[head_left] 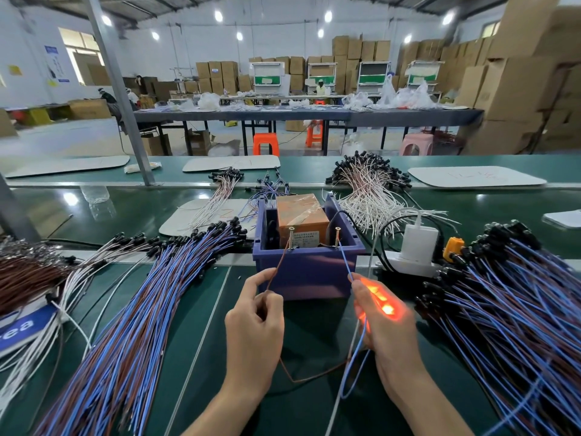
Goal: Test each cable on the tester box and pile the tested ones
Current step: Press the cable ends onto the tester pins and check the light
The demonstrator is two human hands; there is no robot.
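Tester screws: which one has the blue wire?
Right screw, touched by the blue wire from the right hand; left screw takes the brown wire.

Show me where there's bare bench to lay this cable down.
Bare mat lies between the left pile and the left hand, and between the forearms under the held cable. Crowded: the right pile reaches nearly to the right hand; the power strip fills the gap beside the box.

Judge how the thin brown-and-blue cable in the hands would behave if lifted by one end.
Probably floppy: the thin brown-and-blue cable droops in a loop between left hand and right hand. Likely very light, being so thin.
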